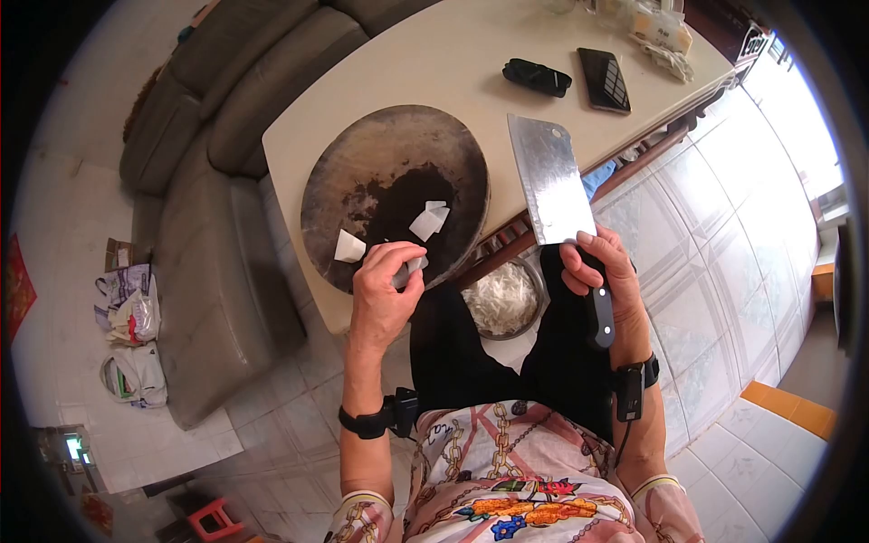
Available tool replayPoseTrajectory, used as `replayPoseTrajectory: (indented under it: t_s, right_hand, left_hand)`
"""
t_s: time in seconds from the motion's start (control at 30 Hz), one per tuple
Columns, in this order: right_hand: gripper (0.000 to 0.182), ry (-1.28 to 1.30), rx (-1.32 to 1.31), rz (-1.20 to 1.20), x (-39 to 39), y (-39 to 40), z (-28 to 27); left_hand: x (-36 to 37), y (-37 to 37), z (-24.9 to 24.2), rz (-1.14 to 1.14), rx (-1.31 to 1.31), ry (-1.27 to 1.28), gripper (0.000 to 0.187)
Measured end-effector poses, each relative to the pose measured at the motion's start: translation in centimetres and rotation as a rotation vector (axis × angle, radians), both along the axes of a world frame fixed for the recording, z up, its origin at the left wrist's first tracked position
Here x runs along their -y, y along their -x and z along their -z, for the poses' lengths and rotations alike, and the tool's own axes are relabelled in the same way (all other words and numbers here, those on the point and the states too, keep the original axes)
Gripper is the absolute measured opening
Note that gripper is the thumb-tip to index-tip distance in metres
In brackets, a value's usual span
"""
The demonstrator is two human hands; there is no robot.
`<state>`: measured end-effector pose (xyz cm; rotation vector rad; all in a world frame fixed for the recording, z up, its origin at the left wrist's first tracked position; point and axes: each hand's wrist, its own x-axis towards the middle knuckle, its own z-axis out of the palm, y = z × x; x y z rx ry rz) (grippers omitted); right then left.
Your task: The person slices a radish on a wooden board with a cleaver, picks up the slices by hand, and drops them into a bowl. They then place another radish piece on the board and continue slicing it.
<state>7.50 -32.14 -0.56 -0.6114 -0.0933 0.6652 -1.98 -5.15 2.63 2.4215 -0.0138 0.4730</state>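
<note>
My left hand (385, 290) is at the near edge of a round wooden chopping board (339, 181), its fingers pinched on a pale vegetable slice (410, 268), partly hidden by them. Left of those fingers lies a white vegetable chunk (349, 246), and ahead of them sit white slices (429, 218), overlapping on the dark, wet-looking middle of the board. A cleaver (552, 185) is in my right hand (605, 262), which is wrapped around its black handle. Its broad blade points away from me, off to the board's right. Below, between my knees, a metal bowl (541, 312) holds white shreds (502, 299).
The board stands on a cream table (434, 54). Farther back on it are a black case (538, 78), a phone (604, 80) and plastic-wrapped packages (661, 32). A grey sofa (226, 271) is to the left, with bags (131, 312) beyond it. Tiled floor (679, 271) extends right.
</note>
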Motion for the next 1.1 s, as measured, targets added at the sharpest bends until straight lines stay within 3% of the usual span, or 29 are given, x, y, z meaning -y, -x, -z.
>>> replayPoseTrajectory:
  t_s: [0.5, 0.6, 0.67, 0.7, 0.77, 0.9, 1.0, 1.1]
  right_hand:
    - [0.016, -0.019, 0.004, 0.003, 0.3, 0.0, 0.1]
    - [0.016, -0.021, 0.004, 0.004, 0.3, 0.0, 0.1]
    - [0.016, -0.021, 0.004, 0.004, 0.3, 0.0, 0.2]
    - [0.017, -0.013, 0.009, 0.004, 0.3, 0.0, 0.1]
    - [0.017, -0.005, 0.015, 0.002, 0.2, 0.0, 0.1]
    - [0.018, 0.010, 0.016, -0.008, 0.2, -0.1, 0.1]
    - [0.018, 0.002, 0.005, -0.003, 0.2, 0.0, 0.1]
    - [0.018, -0.008, 0.000, -0.002, 0.3, -0.1, 0.1]
  left_hand:
    - [0.2, 0.7, 0.1, -0.070, 0.006, 0.065, 0.028]
    - [-0.3, 0.8, 0.7, -0.084, -0.003, 0.167, 0.024]
    - [-0.6, 0.7, 1.1, -0.203, 0.050, 0.406, 0.018]
    - [-0.4, 0.6, 1.1, -0.203, 0.049, 0.406, 0.018]
    - [0.4, 0.1, 0.8, -0.179, 0.058, 0.685, 0.014]
    - [1.8, -1.2, 0.5, -0.139, -0.030, 0.645, 0.014]
    - [2.5, -2.5, -0.8, -0.096, -0.091, 0.241, 0.013]
    - [2.2, -3.7, -0.5, -0.059, -0.010, 0.114, 0.013]
